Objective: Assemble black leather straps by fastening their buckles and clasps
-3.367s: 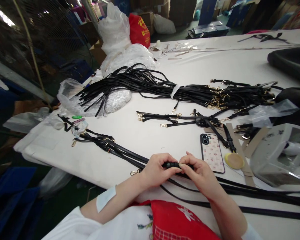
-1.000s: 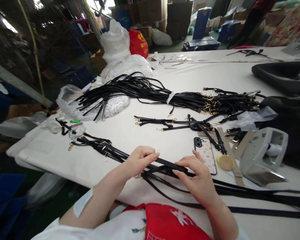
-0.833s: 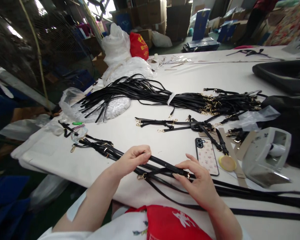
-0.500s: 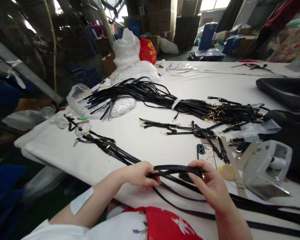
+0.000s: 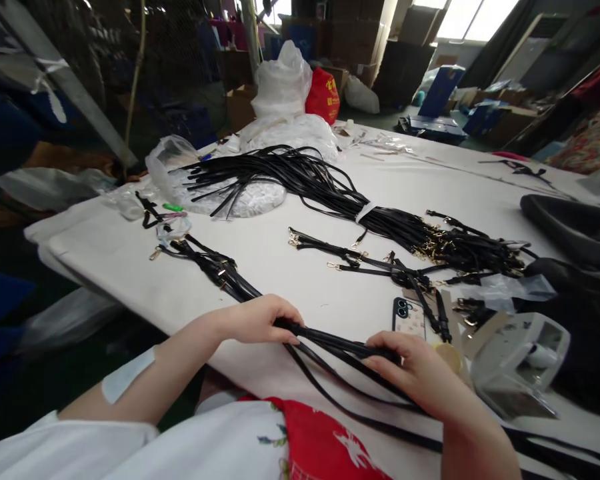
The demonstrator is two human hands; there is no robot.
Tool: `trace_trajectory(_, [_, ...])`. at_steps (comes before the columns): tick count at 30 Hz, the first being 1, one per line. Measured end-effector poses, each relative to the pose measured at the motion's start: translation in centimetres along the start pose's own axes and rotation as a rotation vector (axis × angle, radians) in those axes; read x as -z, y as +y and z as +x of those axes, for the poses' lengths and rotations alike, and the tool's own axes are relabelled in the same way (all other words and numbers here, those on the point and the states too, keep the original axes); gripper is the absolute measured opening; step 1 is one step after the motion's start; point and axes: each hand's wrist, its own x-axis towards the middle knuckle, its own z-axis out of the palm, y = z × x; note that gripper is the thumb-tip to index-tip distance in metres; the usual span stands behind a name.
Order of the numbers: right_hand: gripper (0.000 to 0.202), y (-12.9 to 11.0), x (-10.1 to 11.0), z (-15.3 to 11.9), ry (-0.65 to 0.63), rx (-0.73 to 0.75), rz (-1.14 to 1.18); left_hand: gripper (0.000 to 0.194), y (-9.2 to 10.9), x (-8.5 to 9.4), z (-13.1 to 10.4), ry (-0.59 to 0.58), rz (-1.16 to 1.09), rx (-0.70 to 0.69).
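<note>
Between my hands runs a folded black strap (image 5: 333, 340), low over the near part of the table. My left hand (image 5: 269, 320) is closed around its left end, thumb underneath. The fingers of my right hand (image 5: 400, 360) are closed on the other end, and whatever hardware sits there is hidden by them. Longer black straps (image 5: 355, 417) pass beneath both hands toward the lower right. Up and to the left of my left hand lies a bunch of black straps with gold buckles (image 5: 220, 272).
A big tied bundle of black straps (image 5: 325, 190) with gold clasps crosses the table (image 5: 280, 267). Shorter straps with clips (image 5: 325, 250) lie nearer. To the right are a phone (image 5: 409, 319), a yellow round item (image 5: 450, 357) and a grey-white plastic device (image 5: 525, 367). Plastic bags (image 5: 283, 87) stand behind.
The folded strap now lies lower and straighter between my hands; its raised loop has flattened. My left hand has shifted left and up in view. The camera view has turned a little.
</note>
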Motion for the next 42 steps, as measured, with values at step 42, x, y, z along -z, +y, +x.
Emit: trace_trajectory(42, [0.041, -0.3, -4.9, 1.5, -0.074, -0.006, 0.365, 0.027, 5.0, -4.1, 4.0, 0.006, 0.473, -0.277])
